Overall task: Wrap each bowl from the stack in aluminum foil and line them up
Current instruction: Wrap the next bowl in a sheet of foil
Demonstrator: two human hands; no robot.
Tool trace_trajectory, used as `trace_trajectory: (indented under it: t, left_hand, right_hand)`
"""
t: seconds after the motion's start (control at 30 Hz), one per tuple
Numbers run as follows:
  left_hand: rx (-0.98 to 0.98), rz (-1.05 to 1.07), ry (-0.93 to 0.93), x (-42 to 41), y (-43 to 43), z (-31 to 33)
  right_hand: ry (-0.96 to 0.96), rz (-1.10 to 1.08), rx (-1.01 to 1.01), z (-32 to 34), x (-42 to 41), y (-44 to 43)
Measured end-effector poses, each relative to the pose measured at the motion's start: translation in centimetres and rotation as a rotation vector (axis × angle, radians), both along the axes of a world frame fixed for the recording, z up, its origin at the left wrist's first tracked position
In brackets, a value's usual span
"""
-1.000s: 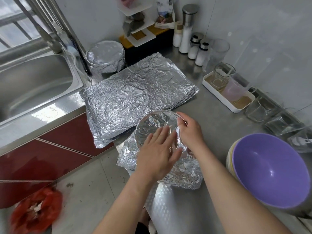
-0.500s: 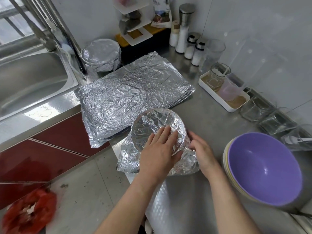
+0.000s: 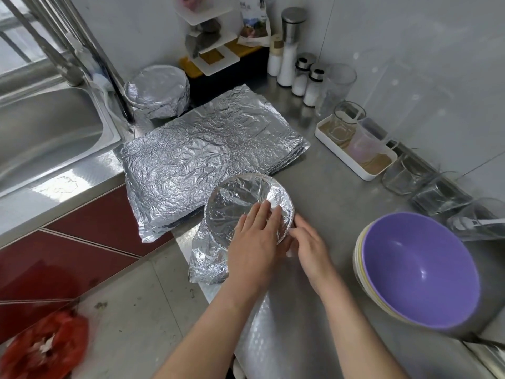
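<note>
A: Head view. Where is the bowl in work?

B: Centre of frame. The foil-covered bowl [image 3: 240, 203] sits on the steel counter [image 3: 341, 198], close to the counter's front edge. The foil dips inward across its top and is folded over the rim. A loose foil skirt [image 3: 207, 266] at the bowl's lower left hangs past that edge, above the floor.

A: Hands?

B: The left hand [image 3: 254, 242] lies flat on the near-right part of the rim. Its fingers are straight and close together, pressing foil and gripping nothing. The right hand [image 3: 310, 242] comes in from the right. Its fingers are nearly straight and narrow-set, tips against the foil just under the rim. Its thumb is out of sight.

A: Neighbours and edges?

B: The stack of foil sheets [image 3: 207, 160] lies up-left of the bowl. Its near edge touches the bowl or passes just behind it; cannot tell which. The stack's lower-left corner overhangs the counter front, over the red cabinet door [image 3: 82, 250]. A finished foil-wrapped bowl [image 3: 157, 91] stands beyond the sheets, upper left of centre, beside the sink [image 3: 46, 132].

A: Free room?

B: There is bare steel right of the bowl, between it and the stack of bowls [image 3: 418, 272]. That stack has a purple bowl on top and sits at the right of the frame, well apart from the hands. More bare steel runs up toward the white tray [image 3: 358, 170] and the glass tumblers [image 3: 404, 179] along the wall. To the left, room ends at the counter edge.
</note>
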State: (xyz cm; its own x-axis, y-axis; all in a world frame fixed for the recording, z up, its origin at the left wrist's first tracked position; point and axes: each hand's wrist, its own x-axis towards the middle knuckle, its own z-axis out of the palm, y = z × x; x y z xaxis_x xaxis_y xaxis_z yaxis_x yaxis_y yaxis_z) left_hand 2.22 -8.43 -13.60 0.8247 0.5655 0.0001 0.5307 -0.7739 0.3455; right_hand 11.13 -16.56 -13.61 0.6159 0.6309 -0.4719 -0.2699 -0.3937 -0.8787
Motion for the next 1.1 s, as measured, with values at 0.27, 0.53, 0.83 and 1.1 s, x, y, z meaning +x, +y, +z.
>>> trace_trajectory:
  t: [0.27,0.53,0.83,1.1]
  left_hand:
    - [-0.073,-0.004,-0.084,0.2,1.4,2.0]
    - [-0.315,0.383,-0.137,-1.3,6.5,2.3]
    - [-0.097,0.480,-0.103,-2.8,4.5,3.2]
    - [-0.524,0.454,-0.226,0.0,7.9,2.6]
  right_hand:
    - [-0.002,-0.124,0.060,0.2,-1.0,0.3]
    - [-0.060,-0.169,0.066,-0.6,-1.4,1.6]
    - [-0.280,0.027,-0.023,0.3,3.4,1.2]
    - [-0.391,0.059,-0.057,0.7,1.9,1.7]
